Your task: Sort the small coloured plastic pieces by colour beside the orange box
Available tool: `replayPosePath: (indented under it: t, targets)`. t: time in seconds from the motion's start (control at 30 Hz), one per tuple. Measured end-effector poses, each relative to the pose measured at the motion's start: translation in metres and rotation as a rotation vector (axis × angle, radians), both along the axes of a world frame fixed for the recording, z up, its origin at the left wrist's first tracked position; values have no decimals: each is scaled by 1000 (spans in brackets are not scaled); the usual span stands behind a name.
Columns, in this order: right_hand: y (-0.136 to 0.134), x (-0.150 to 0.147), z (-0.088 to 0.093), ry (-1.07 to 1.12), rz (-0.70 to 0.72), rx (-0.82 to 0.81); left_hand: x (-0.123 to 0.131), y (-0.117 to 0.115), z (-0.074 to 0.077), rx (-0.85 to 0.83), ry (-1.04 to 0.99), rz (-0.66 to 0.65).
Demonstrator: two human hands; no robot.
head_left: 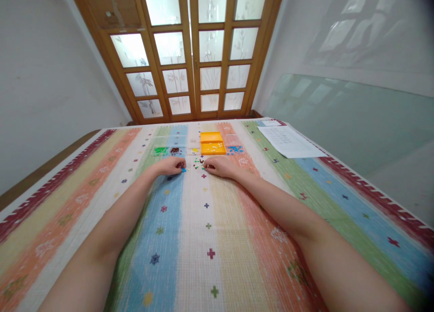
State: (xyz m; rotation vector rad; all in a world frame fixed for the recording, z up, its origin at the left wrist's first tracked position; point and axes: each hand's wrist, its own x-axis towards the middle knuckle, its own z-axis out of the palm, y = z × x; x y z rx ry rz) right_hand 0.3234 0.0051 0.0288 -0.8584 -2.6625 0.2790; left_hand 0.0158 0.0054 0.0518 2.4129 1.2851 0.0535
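Both my arms reach far across a striped cloth (pixel 190 239). My left hand (pixel 170 166) rests on the cloth with its fingers curled, pinching a small blue bead (pixel 183 170). My right hand (pixel 220 166) lies opposite it, fingers curled and pressed down by a small pile of loose coloured beads (pixel 198 163); what its fingertips hold is too small to see. Beyond the hands stand a clear divided box (pixel 169 151) with green, dark and yellow beads and an orange tray (pixel 212 143).
A clear compartment with blue beads (pixel 235 148) sits right of the orange tray. A printed paper sheet (pixel 288 141) lies at the far right. Wooden doors with frosted glass (pixel 190 54) stand behind. A glass pane (pixel 356 122) leans on the right wall.
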Motion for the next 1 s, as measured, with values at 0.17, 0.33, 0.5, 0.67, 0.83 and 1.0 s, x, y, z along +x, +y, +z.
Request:
replayPosePath:
  t: [0.17, 0.33, 0.5, 0.67, 0.83, 1.0]
  targets:
    - [3, 2, -3, 4, 14, -21, 8, -4, -1, -20, -33, -76]
    - [5, 2, -7, 7, -60, -20, 22, -12, 2, -31, -56, -113]
    - [28, 21, -17, 141, -286, 41, 46, -23, -5, 31, -112, -145]
    - [52, 51, -19, 332, -629, 104, 73, -31, -22, 225, -197, -78]
    - [61, 73, -19, 393, -857, 139, 67, -27, -21, 115, -283, -140]
    - [61, 74, -21, 430, -834, 164, 47, -25, -8, -130, -304, -211]
